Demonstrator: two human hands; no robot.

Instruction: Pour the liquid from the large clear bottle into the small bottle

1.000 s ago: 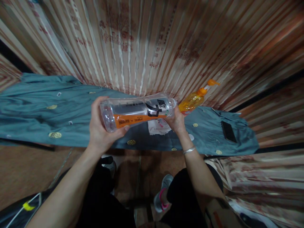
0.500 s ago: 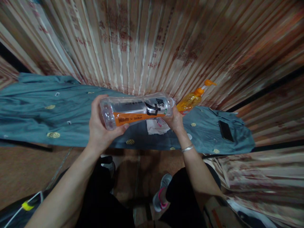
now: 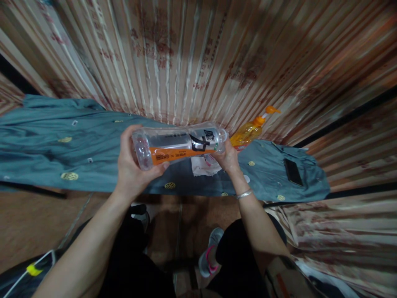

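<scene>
The left hand (image 3: 132, 169) grips the base of a clear bottle (image 3: 178, 144) lying sideways. The right hand (image 3: 228, 159) holds its cap end, above a blue cloth (image 3: 46, 145).

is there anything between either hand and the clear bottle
No. The left hand wraps the base of the clear bottle and the right hand holds its neck end; both touch it directly.

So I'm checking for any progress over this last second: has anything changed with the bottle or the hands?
Barely. The clear bottle lies sideways as before, the left hand gripping its base end and the right hand at its cap end. Only the view drifted slightly: the orange pump bottle and the phone on the blue cloth sit a touch further left.
</scene>
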